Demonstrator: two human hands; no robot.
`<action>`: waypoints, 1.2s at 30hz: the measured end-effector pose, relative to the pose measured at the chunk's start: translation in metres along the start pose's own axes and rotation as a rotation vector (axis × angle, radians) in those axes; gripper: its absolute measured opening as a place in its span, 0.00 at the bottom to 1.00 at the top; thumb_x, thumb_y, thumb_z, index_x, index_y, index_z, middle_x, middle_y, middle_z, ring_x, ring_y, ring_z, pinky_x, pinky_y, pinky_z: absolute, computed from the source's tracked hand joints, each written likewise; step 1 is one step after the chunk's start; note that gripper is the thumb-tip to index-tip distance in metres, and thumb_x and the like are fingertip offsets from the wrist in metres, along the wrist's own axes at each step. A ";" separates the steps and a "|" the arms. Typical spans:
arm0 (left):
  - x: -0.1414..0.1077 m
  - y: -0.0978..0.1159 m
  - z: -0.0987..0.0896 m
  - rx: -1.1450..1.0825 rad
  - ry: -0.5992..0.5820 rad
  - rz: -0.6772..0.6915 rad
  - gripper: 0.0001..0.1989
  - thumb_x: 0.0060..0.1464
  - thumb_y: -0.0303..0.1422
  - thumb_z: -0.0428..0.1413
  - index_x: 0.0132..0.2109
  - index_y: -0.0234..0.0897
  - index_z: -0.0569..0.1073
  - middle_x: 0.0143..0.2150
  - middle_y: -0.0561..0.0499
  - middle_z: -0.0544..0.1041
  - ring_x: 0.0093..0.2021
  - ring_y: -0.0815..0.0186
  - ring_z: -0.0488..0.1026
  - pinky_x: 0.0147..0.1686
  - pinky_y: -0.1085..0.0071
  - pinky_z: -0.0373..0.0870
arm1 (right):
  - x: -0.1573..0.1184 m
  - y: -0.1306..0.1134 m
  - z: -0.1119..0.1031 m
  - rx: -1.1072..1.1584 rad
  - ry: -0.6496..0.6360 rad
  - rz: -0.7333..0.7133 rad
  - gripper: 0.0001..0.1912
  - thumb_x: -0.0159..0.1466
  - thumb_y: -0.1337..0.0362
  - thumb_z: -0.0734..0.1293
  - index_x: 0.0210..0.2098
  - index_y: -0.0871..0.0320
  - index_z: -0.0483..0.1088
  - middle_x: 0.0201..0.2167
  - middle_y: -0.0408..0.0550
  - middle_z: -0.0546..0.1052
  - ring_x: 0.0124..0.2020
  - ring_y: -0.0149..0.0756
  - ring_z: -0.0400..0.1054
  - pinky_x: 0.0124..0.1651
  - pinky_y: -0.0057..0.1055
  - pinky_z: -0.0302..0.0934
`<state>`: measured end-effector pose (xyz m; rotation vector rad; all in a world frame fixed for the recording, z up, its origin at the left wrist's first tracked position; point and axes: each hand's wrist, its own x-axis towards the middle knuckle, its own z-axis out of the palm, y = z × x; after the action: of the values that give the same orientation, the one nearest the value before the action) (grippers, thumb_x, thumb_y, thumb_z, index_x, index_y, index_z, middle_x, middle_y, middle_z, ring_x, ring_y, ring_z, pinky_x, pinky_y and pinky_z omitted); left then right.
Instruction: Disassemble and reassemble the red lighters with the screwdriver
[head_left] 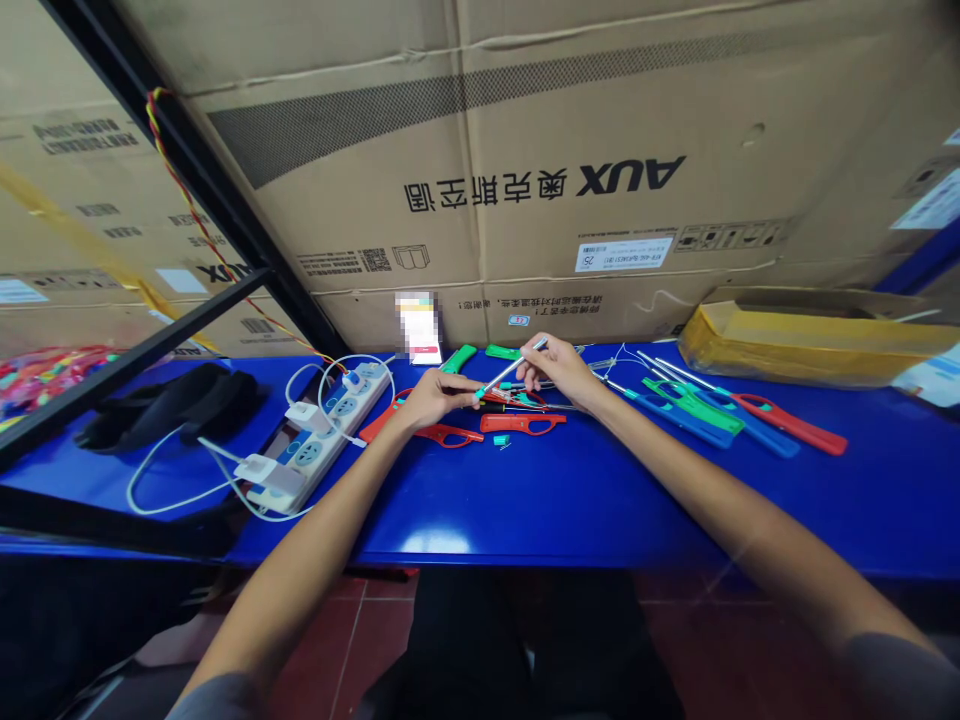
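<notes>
Between my two hands runs a thin metal tube (514, 369) with a small green piece at its left end. My left hand (442, 396) pinches the green end. My right hand (555, 368) grips the tube's upper right end. Below them on the blue table lie a red lighter handle (517, 424) and a small green part (501, 440). Another red handle (454, 435) lies under my left wrist, partly hidden. Green handles (459, 358) rest behind my hands. Several lighters with metal tubes, such as a red one (799, 425), lie to the right.
A white power strip (322, 440) with plugs and looping cables lies on the left. A phone (422, 332) leans at the back against a large cardboard box (480, 230). A yellow-taped carton (795, 340) stands back right. A black metal frame (172, 190) crosses the left side.
</notes>
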<state>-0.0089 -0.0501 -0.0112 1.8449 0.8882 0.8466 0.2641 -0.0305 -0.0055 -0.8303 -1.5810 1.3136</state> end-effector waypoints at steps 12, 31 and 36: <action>0.006 -0.001 -0.004 -0.245 0.356 0.063 0.23 0.58 0.39 0.70 0.58 0.39 0.82 0.36 0.52 0.81 0.30 0.70 0.73 0.35 0.71 0.72 | 0.001 0.001 -0.024 -0.100 -0.081 0.017 0.16 0.62 0.52 0.77 0.41 0.54 0.76 0.38 0.50 0.86 0.32 0.36 0.78 0.39 0.37 0.72; 0.006 0.002 0.004 -0.219 0.256 -0.033 0.27 0.58 0.54 0.67 0.47 0.32 0.81 0.43 0.40 0.86 0.34 0.64 0.82 0.37 0.69 0.80 | 0.000 0.010 -0.014 -0.543 -0.009 -0.190 0.10 0.68 0.58 0.70 0.45 0.52 0.81 0.41 0.48 0.86 0.43 0.44 0.79 0.53 0.44 0.68; 0.007 -0.001 0.008 -0.076 0.204 0.031 0.29 0.63 0.56 0.61 0.50 0.32 0.82 0.40 0.42 0.85 0.33 0.63 0.79 0.35 0.67 0.79 | -0.008 0.000 0.000 -0.400 -0.194 -0.073 0.08 0.69 0.58 0.69 0.46 0.52 0.75 0.36 0.46 0.85 0.33 0.39 0.77 0.41 0.37 0.68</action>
<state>0.0015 -0.0473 -0.0139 1.7315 0.9418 1.0880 0.2671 -0.0380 -0.0071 -0.8938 -2.0502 1.0646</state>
